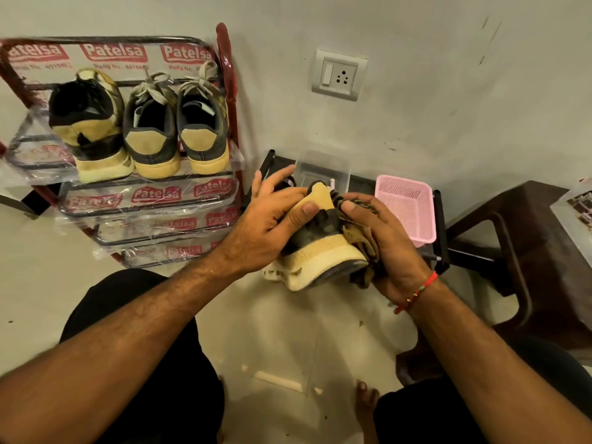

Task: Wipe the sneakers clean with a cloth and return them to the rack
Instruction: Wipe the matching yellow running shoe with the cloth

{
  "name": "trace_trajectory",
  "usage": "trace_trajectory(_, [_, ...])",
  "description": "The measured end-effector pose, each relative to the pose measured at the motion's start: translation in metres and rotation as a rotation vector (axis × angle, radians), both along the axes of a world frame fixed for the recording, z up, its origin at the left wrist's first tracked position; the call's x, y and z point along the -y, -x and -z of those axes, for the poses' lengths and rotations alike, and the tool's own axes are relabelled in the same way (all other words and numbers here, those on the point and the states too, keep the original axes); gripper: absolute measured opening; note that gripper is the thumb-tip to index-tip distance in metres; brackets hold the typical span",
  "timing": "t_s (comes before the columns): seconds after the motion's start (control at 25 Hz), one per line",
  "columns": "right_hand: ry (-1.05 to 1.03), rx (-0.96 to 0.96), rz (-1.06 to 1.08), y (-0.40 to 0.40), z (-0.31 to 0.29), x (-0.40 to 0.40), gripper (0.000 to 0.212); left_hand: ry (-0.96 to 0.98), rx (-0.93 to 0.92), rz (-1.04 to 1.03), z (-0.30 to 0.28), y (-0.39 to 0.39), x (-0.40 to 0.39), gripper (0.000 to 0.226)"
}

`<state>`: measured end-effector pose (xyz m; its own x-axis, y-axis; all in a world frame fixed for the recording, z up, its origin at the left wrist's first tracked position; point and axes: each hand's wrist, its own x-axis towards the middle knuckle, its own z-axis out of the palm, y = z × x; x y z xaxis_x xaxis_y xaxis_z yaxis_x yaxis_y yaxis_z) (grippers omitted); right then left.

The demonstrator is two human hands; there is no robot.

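1. Tan suede and black mesh made up the sneaker (320,238) held in the air above the pale tiled floor (38,267), its cream sole turned toward the person's lap.
2. The left hand (269,229) was curled over the shoe's upper, thumb pressed on the tan heel tab, fingers wrapped out of sight on the far side.
3. The right hand (381,248) was closed on a brown, mottled cloth (358,238), pressing it against the shoe's side and sole edge.
4. Three other sneakers (144,123) stood heels-out on the top shelf of the red metal rack (224,91), still wrapped in printed plastic film, well to the left.
5. Risk, as a judgement: the left-hand hold looked light, so a hard wipe from the right could have twisted the shoe free and dropped it onto the floor.
6. The cloth hung bunched under the sole; dirt from there could have smeared back onto the suede.
7. The loose film on the rack shelves could have snagged or slid when the shoe was returned, tipping its neighbours.
8. A pink plastic basket (407,209) sat just beyond the right hand and could have been knocked by a wide stroke.
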<state>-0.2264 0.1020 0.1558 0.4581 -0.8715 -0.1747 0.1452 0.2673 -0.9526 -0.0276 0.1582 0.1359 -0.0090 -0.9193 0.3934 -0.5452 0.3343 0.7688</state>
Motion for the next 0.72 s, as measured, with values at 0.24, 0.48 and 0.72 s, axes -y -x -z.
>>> trace_trajectory(0.24, [0.218,-0.245,-0.184,-0.002,0.003,-0.002,0.034,-0.189,-0.402,-0.095,-0.002,-0.004,-0.004,0.063])
trace_trajectory(0.48, [0.972,-0.249,-0.16,0.003,-0.012,-0.007,0.031,-0.104,-0.414,-0.069,-0.002,0.002,-0.001,0.059])
trace_trajectory(0.72, [1.165,-0.174,-0.462,-0.002,-0.033,-0.022,0.031,-0.11,-0.338,0.024,0.001,0.003,0.001,0.049])
